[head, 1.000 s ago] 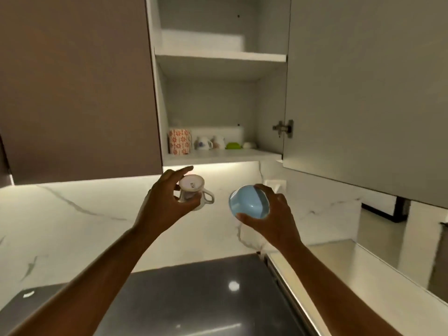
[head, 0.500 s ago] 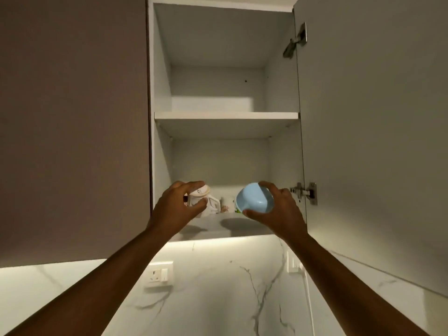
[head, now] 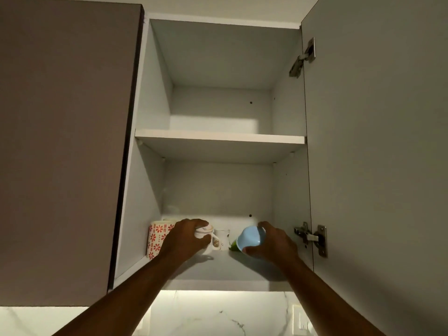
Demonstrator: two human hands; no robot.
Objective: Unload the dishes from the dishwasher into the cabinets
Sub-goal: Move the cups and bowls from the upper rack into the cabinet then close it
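Note:
Both my arms reach up into the open wall cabinet, onto its bottom shelf (head: 218,267). My left hand (head: 186,241) grips a small white cup (head: 208,235) with a handle, upside down, low over the shelf beside a red-flowered mug (head: 156,238). My right hand (head: 274,243) holds a light blue bowl (head: 251,238), tilted with its base towards me, over the right part of the shelf. Whether either dish touches the shelf I cannot tell.
A small white jug (head: 224,237) and something green (head: 234,246) stand at the back between my hands. The upper shelf (head: 218,137) shows nothing on it. The cabinet door (head: 378,141) hangs open on the right; a closed brown door (head: 65,141) is on the left.
My view has tilted up and closer to the cabinet. Both hands have moved from the shelf's front edge into the cabinet, carrying the cup and the bowl deeper onto the bottom shelf.

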